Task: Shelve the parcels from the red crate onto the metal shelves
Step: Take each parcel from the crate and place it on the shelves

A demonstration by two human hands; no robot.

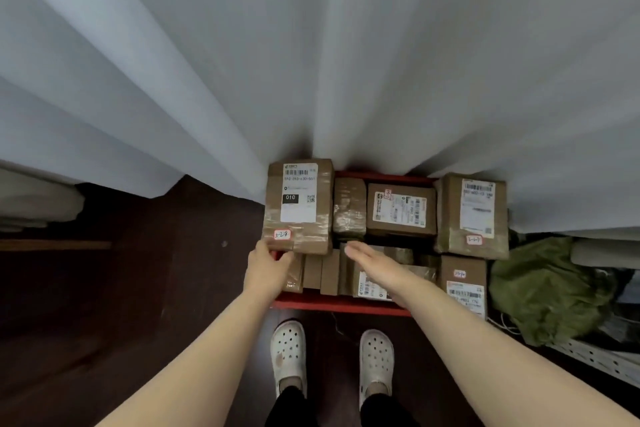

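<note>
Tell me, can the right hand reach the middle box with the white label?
Probably yes. The right hand hovers open just short of the middle box, which lies uncovered on top in the red crate. The left hand grips the 010 box.

The taped parcel (298, 206) farthest left carries a white shipping label (299, 192). Under its barcode the line reads about "010-010-130-55", with the last figures blurred. Lower down, a black block shows "010" in white beside a QR code. A red-bordered sticker (282, 234) at its near edge bears a handwritten "3-28". The right-hand parcel (471, 215), the middle box (401, 210) and the near right parcel (464, 282) also have barcoded labels and red-bordered stickers, but their writing is too blurred to read.
</note>
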